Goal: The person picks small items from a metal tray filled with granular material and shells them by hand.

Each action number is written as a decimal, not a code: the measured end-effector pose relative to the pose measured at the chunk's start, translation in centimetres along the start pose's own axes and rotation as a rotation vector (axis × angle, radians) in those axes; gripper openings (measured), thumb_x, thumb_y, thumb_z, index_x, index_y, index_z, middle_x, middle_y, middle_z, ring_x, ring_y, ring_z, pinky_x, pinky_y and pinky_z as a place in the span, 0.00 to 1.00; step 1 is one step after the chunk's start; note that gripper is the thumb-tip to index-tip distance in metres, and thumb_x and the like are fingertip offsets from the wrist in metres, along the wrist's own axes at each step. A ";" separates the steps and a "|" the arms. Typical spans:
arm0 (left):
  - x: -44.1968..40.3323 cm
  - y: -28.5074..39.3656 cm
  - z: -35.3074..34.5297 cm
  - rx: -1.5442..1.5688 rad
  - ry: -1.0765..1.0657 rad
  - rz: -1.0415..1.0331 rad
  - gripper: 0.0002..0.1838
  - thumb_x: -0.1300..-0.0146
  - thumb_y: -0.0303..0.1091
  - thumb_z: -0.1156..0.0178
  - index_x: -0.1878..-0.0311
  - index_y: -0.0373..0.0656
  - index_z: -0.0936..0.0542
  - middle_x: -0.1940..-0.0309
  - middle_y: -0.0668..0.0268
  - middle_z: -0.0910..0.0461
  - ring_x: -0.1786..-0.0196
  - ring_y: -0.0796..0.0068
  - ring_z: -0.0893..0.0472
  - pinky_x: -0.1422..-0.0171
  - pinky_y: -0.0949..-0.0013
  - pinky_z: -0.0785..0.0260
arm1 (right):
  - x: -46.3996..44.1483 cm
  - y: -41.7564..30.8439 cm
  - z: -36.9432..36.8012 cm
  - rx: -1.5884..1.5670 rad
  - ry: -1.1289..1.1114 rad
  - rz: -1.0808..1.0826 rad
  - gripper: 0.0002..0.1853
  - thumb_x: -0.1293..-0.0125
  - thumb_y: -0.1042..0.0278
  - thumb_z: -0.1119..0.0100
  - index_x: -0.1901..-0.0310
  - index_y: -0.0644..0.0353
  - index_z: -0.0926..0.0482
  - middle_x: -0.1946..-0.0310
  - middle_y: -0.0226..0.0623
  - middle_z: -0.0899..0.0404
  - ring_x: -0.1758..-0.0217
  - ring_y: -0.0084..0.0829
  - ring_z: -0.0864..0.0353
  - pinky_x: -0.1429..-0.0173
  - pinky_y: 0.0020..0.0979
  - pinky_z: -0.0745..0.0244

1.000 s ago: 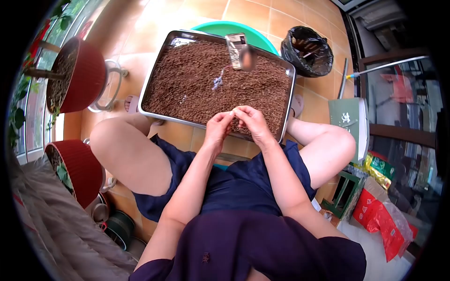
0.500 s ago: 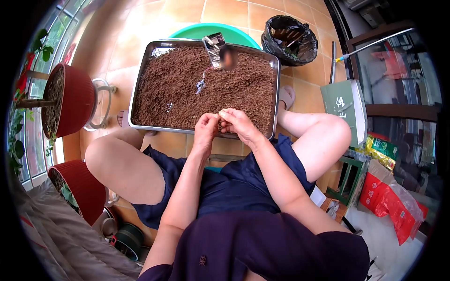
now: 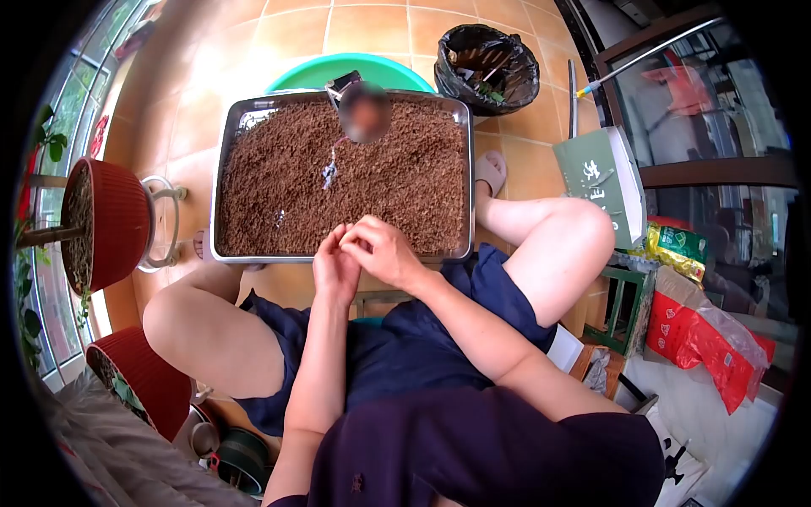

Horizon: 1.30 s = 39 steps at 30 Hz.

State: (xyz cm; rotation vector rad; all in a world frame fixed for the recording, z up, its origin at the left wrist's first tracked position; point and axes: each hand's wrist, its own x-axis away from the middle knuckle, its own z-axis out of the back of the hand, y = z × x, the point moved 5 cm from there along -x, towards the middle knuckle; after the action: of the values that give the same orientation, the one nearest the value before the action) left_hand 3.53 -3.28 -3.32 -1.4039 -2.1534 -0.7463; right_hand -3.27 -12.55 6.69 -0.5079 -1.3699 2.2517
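Note:
My left hand [image 3: 335, 269] and my right hand [image 3: 382, 251] meet at the near edge of a metal tray [image 3: 217, 211]. The fingers of both are pinched together, and anything between them is too small to make out. Brown, crumbly material [image 3: 397, 186] fills the tray. On top of it lie a small whitish-blue scrap [image 3: 329, 175] and a paler bit further left. A packet [image 3: 345, 83], partly covered by a blurred round patch, rests at the tray's far side.
Behind the tray is a green basin [image 3: 355, 62], with a black-lined bin [image 3: 488, 72] to its right. Red pots [image 3: 110, 224] stand at left. At right are a green box [image 3: 600, 182], a green crate [image 3: 629, 308] and a red bag [image 3: 701, 342].
The view has shifted, so the tray sits lower and further left in the picture. My hands stay together at its near edge, and my right hand now covers more of my left fingertips.

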 end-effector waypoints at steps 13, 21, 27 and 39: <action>0.8 1.3 0.4 0.013 0.131 -0.077 0.09 0.31 0.37 0.51 0.65 0.44 0.28 0.73 0.71 0.31 0.73 0.79 0.34 0.69 0.75 0.40 | -11.7 15.6 11.9 0.649 0.178 -0.391 0.29 0.44 0.75 0.45 0.37 0.49 0.28 0.39 0.42 0.29 0.35 0.45 0.32 0.30 0.41 0.36; 0.9 1.6 0.4 -0.047 0.168 -0.140 0.08 0.32 0.37 0.51 0.65 0.45 0.28 0.73 0.72 0.31 0.73 0.80 0.34 0.69 0.74 0.40 | -5.2 7.2 0.6 0.656 -0.149 -0.118 0.30 0.47 0.88 0.48 0.43 0.51 0.21 0.43 0.44 0.29 0.40 0.42 0.31 0.39 0.39 0.30; 1.2 2.1 0.4 -0.033 0.195 -0.183 0.08 0.32 0.36 0.51 0.65 0.45 0.28 0.73 0.72 0.30 0.73 0.79 0.34 0.70 0.74 0.40 | -1.7 6.3 2.1 0.826 -0.313 0.004 0.21 0.49 0.84 0.41 0.55 0.49 0.15 0.39 0.37 0.28 0.30 0.44 0.36 0.33 0.48 0.34; 1.3 1.7 0.5 -0.081 0.215 -0.151 0.09 0.31 0.39 0.52 0.61 0.45 0.28 0.78 0.75 0.36 0.77 0.82 0.38 0.73 0.76 0.44 | 0.0 7.9 12.7 0.484 0.228 -0.253 0.09 0.40 0.77 0.45 0.63 0.53 0.17 0.58 0.41 0.19 0.54 0.43 0.19 0.49 0.40 0.23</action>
State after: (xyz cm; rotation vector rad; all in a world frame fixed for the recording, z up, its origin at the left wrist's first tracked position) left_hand 4.57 -1.54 -2.54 -1.1491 -2.0960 -1.0032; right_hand -11.42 -25.03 5.20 -0.3808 -0.6976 2.1345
